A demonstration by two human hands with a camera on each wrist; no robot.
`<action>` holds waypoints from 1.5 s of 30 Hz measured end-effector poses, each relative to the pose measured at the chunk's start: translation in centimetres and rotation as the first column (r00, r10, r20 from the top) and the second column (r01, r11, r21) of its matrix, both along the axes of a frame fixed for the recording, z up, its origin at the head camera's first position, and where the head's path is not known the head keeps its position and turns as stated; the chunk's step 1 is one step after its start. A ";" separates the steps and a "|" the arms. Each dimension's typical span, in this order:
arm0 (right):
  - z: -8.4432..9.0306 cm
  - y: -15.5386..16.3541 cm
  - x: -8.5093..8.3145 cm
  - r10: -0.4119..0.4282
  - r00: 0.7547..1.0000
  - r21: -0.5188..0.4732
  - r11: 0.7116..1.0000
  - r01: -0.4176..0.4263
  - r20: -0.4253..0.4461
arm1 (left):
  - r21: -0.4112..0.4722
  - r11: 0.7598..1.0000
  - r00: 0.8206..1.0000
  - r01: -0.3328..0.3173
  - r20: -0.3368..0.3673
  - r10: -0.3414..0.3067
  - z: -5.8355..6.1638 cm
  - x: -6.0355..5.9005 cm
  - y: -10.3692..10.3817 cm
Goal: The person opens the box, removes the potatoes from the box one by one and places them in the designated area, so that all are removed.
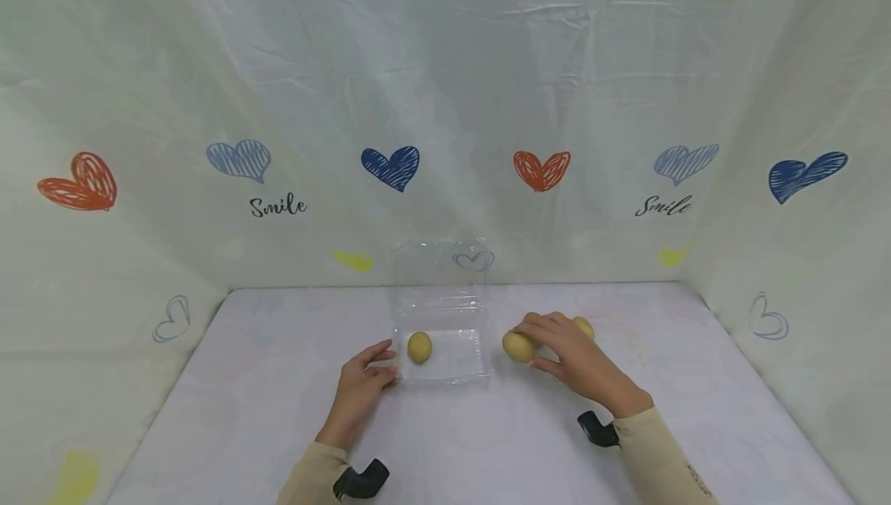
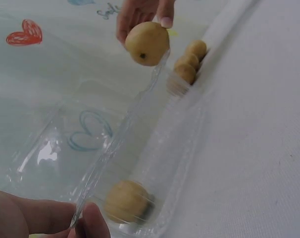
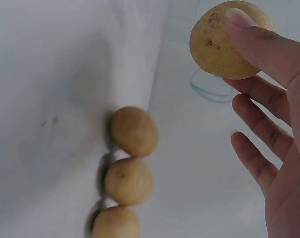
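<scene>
Now | your right hand [image 1: 571,354] is gripping a potato [image 1: 518,346] | your left hand [image 1: 362,389] is pinching the clear tray [image 1: 445,312] rim | backdrop [image 1: 445,103] is reading "Smile"

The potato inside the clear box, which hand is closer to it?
Left. The left hand pinches the clear box rim right beside the potato inside. The right hand is off past the box's other side, holding another potato.
</scene>
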State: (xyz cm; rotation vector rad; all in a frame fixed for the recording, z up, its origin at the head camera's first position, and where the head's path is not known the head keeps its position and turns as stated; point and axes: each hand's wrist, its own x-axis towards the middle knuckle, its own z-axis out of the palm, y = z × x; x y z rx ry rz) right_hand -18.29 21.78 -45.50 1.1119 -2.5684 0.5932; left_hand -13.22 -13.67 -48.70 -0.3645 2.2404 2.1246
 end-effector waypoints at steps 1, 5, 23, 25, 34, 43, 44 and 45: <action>-0.3 0.4 0.0 -0.002 1.000 0.001 1.000 0.002 -0.019 | 0.000 1.000 1.000 -0.001 0.001 0.001 0.0 0.0 0.0; -1.3 1.6 0.3 -0.020 0.997 0.019 1.000 0.021 -0.075 | -0.013 1.000 1.000 -0.004 0.013 0.004 0.1 0.0 0.1; -3.1 3.4 1.6 -0.172 0.984 0.109 0.978 0.177 -0.050 | -0.017 1.000 0.999 -0.024 0.021 0.024 0.1 0.0 0.2; -3.0 3.4 1.6 -0.184 0.981 0.073 0.979 0.188 -0.054 | -0.019 1.000 0.999 -0.022 0.024 0.022 0.0 0.0 0.2; -2.9 2.5 1.4 -0.173 0.973 -0.010 0.985 0.174 -0.151 | -0.006 1.000 0.999 -0.026 0.020 0.027 0.1 0.2 0.1; -3.1 1.2 3.2 0.067 0.993 0.028 0.997 -0.065 -0.097 | -0.005 1.000 1.000 -0.008 0.012 0.008 0.1 0.1 0.1; -3.0 1.1 3.3 0.086 0.992 0.032 0.996 -0.084 -0.092 | -0.003 1.000 1.000 -0.009 0.014 0.009 0.0 0.0 0.1; -3.0 1.1 3.5 0.102 0.991 0.034 0.994 -0.100 -0.087 | -0.005 1.000 1.000 -0.008 0.014 0.008 0.0 0.0 0.0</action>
